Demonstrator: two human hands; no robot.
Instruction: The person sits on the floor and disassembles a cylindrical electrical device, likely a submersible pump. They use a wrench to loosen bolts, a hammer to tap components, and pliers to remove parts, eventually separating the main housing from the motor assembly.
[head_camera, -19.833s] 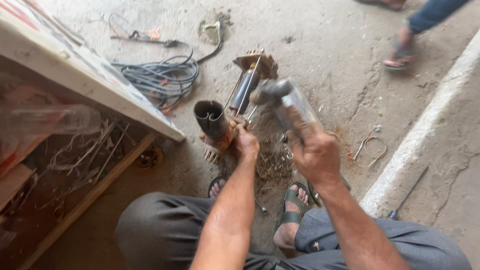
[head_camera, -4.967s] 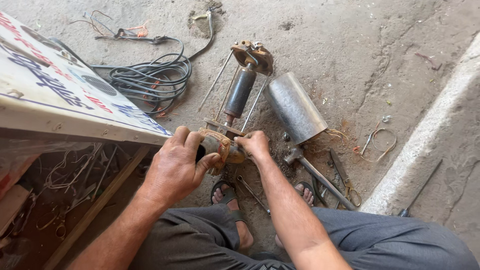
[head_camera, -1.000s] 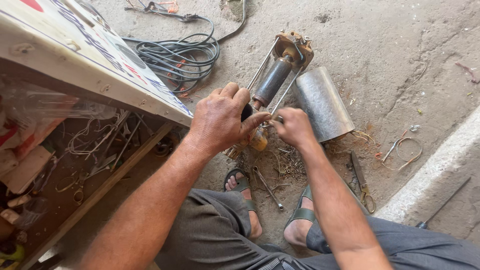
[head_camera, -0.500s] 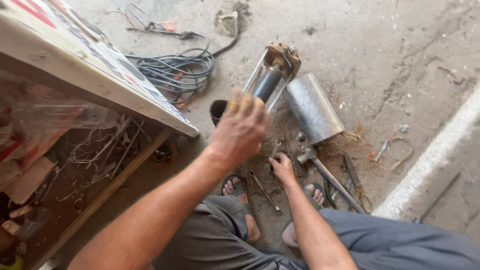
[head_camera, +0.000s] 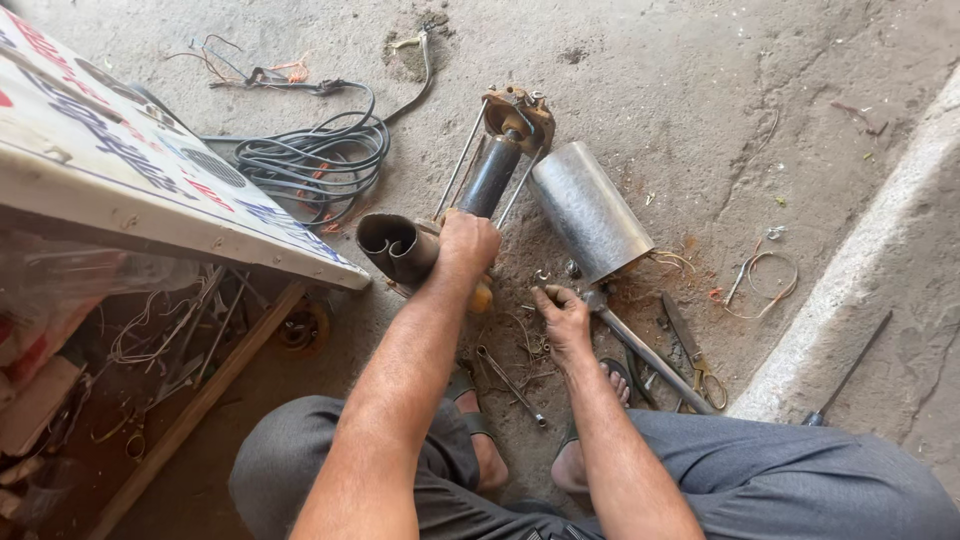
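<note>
A rusty motor assembly (head_camera: 495, 170) with long thin rods lies on the concrete floor, pointing away from me. My left hand (head_camera: 465, 245) grips its near end, beside a dark metal pipe piece (head_camera: 395, 245). My right hand (head_camera: 560, 312) rests low on the floor among wire scraps, its fingertips at a small part next to the head of a hammer (head_camera: 640, 345). Whether its fingers hold anything is unclear. A shiny metal cylinder sleeve (head_camera: 590, 210) lies just right of the assembly.
A spanner (head_camera: 510, 385) lies by my sandalled feet, and pliers (head_camera: 685, 345) lie beside the hammer. A coil of black cable (head_camera: 310, 155) sits at the back left. A printed board on a wooden frame (head_camera: 150, 190) overhangs the left. A screwdriver (head_camera: 850, 370) lies on the raised kerb at right.
My left hand, raised half a second ago, has come down onto the assembly's near end. My right hand has left the assembly and dropped to the floor by the hammer.
</note>
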